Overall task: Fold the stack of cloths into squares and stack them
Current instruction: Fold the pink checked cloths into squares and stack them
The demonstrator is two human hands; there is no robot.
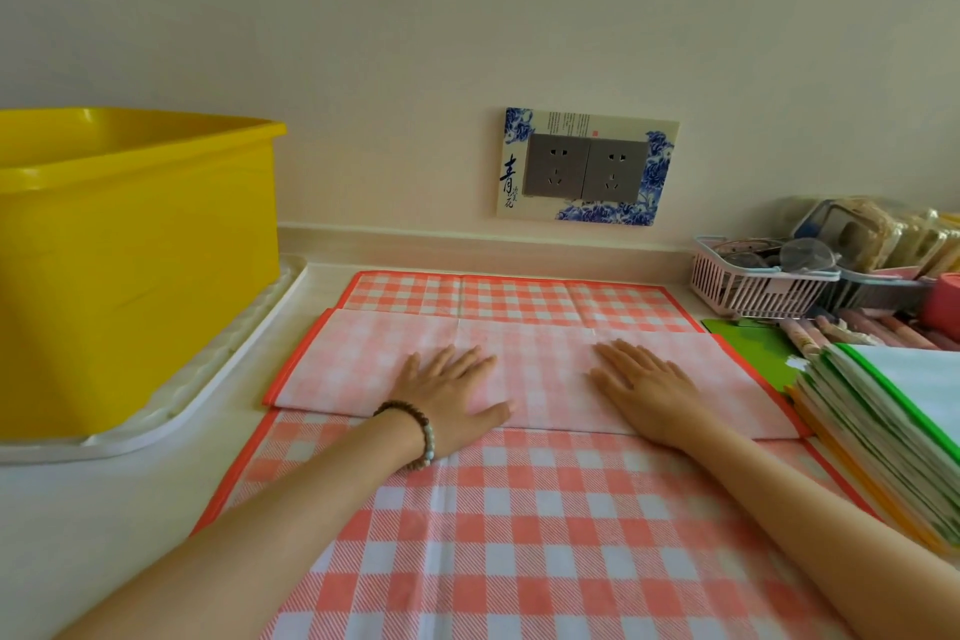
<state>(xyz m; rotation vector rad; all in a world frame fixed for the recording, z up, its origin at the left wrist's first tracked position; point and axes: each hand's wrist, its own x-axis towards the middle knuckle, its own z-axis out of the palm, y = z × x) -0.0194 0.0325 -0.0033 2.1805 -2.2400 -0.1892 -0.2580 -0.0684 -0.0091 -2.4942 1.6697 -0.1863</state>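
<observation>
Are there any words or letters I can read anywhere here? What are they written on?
"青" in big dark brush strokes, on the blue-flowered socket cover on the wall.
Smaller characters beside it: possibly "花", too small to be sure.
Tiny printed lines at the top of the cover, and a small red stamp: too small to read.
Checked cloth, yellow tub, stack of cloths, pink basket: no words I can read.

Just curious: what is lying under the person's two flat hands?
Both the left hand and right hand press a folded band of the red-and-white checked cloth. The countertop beneath is covered.
</observation>
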